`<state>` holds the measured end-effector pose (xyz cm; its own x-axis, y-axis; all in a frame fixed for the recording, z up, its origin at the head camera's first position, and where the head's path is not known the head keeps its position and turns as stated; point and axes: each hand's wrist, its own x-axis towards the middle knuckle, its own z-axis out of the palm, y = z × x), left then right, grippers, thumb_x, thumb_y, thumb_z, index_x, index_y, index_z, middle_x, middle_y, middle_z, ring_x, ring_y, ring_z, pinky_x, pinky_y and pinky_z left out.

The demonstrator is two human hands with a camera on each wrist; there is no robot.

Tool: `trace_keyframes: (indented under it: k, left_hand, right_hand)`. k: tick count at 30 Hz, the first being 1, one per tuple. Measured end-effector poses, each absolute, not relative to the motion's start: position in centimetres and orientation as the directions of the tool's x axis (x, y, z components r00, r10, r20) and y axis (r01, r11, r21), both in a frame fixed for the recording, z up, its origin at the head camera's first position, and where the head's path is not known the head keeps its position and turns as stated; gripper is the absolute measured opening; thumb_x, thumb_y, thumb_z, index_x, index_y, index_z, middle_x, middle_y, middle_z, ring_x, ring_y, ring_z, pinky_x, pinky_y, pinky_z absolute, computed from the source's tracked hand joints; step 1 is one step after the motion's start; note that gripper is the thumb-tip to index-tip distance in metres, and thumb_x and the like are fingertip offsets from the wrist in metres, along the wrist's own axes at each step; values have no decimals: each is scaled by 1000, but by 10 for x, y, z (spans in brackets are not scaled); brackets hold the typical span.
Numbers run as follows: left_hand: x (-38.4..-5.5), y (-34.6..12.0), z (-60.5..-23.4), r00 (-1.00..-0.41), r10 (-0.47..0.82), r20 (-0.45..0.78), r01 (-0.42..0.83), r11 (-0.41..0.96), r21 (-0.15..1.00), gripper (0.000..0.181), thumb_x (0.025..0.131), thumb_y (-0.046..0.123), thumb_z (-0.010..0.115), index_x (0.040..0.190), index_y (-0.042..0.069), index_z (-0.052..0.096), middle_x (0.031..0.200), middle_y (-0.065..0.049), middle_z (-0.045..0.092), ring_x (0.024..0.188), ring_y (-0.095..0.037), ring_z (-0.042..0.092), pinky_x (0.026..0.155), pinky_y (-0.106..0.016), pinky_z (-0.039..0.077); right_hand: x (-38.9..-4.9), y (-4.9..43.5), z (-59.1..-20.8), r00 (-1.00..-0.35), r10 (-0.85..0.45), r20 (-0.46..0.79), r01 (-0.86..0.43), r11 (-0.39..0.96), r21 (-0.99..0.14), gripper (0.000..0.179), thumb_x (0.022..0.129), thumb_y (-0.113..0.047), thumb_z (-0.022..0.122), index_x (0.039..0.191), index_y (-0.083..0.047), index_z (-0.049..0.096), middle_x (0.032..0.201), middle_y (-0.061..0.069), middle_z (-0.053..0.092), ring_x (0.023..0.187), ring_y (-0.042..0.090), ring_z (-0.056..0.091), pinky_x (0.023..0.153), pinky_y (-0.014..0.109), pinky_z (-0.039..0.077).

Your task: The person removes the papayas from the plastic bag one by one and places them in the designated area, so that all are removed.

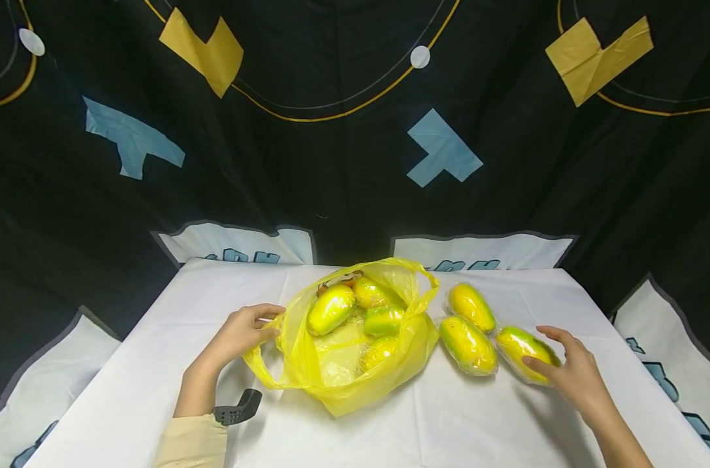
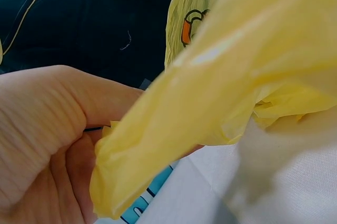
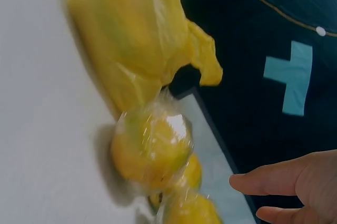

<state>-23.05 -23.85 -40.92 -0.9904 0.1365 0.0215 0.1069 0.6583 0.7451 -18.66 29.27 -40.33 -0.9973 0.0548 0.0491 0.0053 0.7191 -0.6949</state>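
Note:
A yellow plastic bag [image 1: 355, 393] stands with its mouth wide on the table. My left hand [image 1: 244, 335] holds its left edge by the handle, and in the left wrist view the yellow film [image 2: 205, 87] passes between thumb and fingers. Inside are several film-wrapped yellow-green mangoes, one [image 1: 331, 310] leaning on the left wall. Three more wrapped mangoes lie right of the bag: a rear one [image 1: 471, 307], a front one [image 1: 468, 346] and a right one [image 1: 521, 351]. Over the right one, my right hand [image 1: 574, 374] spreads its thumb and fingers around its near end.
A white cloth covers the table [image 1: 448, 422]. Behind it hangs a black curtain [image 1: 331, 182] with gold and blue patches. A black wrist device [image 1: 238, 408] sits on the left forearm, near the bag's front left side.

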Motion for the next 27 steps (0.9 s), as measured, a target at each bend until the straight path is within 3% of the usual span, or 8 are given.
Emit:
trace_keyframes:
  k: [6, 10, 13, 27]
  left_hand:
    - [-231, -238, -409, -990, 136, 20, 106, 663, 741, 41, 88, 7, 67, 127, 2, 60, 121, -19, 63, 107, -38, 62, 88, -48, 52]
    - [-231, -238, -409, -990, 139, 25, 112, 665, 739, 40, 88, 8, 68, 127, 3, 61, 121, -19, 63, 107, -38, 62, 88, -47, 52]
    - [-231, -239, -409, -989, 143, 32, 120, 665, 737, 40, 88, 7, 68, 127, 2, 61, 120, -19, 63, 106, -38, 63, 88, -47, 53]
    - [-232, -239, -411, -988, 149, 46, 134, 661, 738, 40, 87, 6, 67, 126, 2, 61, 120, -19, 63, 105, -38, 63, 87, -47, 53]
  right_hand:
    - [-188, 276, -392, -994, -32, 107, -101, 667, -738, 68, 86, -23, 74, 139, 4, 39, 139, 29, 41, 126, 47, 39, 101, 56, 37]
    - [-191, 261, -382, -979, -78, 188, -196, 616, -763, 58, 87, -17, 73, 134, 2, 45, 135, 20, 49, 121, 38, 47, 94, 27, 48]
    - [-195, 248, -375, -969, -114, 219, -245, 567, -787, 54, 88, -15, 72, 133, 0, 48, 134, 18, 51, 119, 35, 50, 88, 13, 46]
    - [-223, 186, -365, -907, -319, 274, -381, 348, -857, 49, 87, -10, 72, 131, -5, 53, 129, 12, 55, 116, 32, 56, 89, 24, 51]
